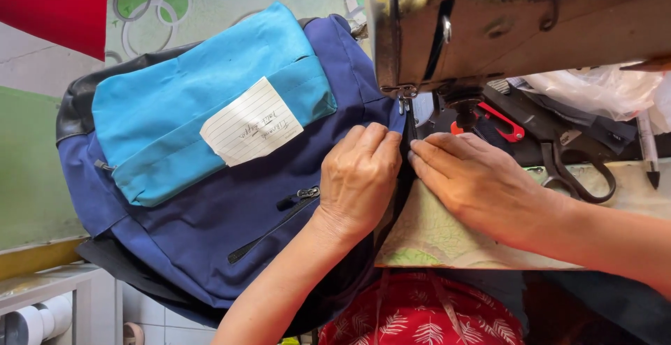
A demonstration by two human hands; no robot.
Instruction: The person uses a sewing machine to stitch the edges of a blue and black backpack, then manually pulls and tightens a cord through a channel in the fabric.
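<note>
Navy backpack with light-blue pocket lies flat, edge under the needle.

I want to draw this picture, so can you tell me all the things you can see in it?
backpack: one, dark blue with a light blue pocket, lying on the left under the left hand
paper note: one, white lined, stuck on the light blue pocket
sewing machine: one, dark and worn, top right
scissors: one pair, black, right of the machine's needle
red tool: one, red, behind the right hand
plastic bag: one, white, far right
table top: one, pale green patterned, under the right hand
left hand: one, pressing the backpack at the needle
right hand: one, flat beside it, fingers at the seam
</note>
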